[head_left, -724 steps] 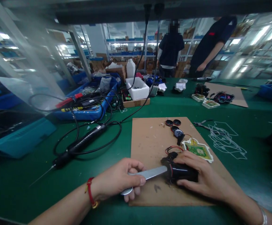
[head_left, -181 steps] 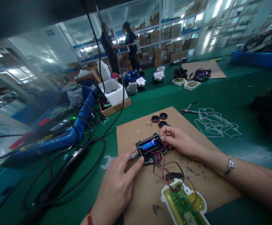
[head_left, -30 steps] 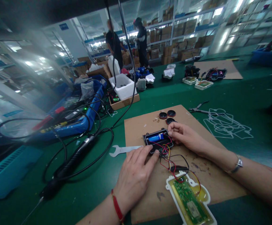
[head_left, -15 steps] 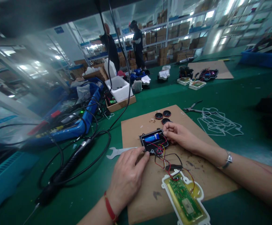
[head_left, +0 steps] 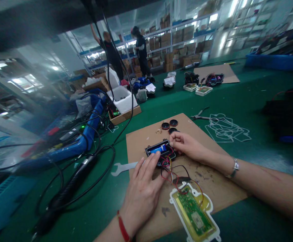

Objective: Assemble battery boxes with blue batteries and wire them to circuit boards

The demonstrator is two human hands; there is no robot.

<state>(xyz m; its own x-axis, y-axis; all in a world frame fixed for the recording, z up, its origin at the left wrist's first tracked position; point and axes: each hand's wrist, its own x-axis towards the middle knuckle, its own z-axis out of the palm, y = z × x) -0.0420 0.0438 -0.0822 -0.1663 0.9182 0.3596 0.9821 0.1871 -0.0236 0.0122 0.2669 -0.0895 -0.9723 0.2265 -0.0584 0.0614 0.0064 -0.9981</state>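
The person's right hand (head_left: 186,146) comes in from the 3 o'clock side, with the forearm lying low over the table and a metal bracelet on the wrist. Its thumb and fingertips pinch the right end of an open black plastic case (head_left: 160,151), so this hand is grasping the case. The left hand (head_left: 142,196) comes up from the 7 o'clock side, with a red string on the wrist. Its fingers (head_left: 151,166) are spread and reach to the near edge of the case, but I cannot tell if they grip it or only touch it. The case lies flat near the middle of a brown cardboard sheet (head_left: 141,141), with the open side up. Its long axis goes from about 9 to 3 o'clock, and the right end is a little higher. A blue cylindrical battery (head_left: 158,148) lies inside, along the same axis. Red, yellow and black wires (head_left: 168,171) leave the case toward 5 o'clock and reach a green circuit board (head_left: 193,210) in a white housing. Three black round caps (head_left: 169,125) lie at 12 o'clock from the case, and a flat metal spanner (head_left: 123,168) lies at 8 o'clock, just beside the left hand.
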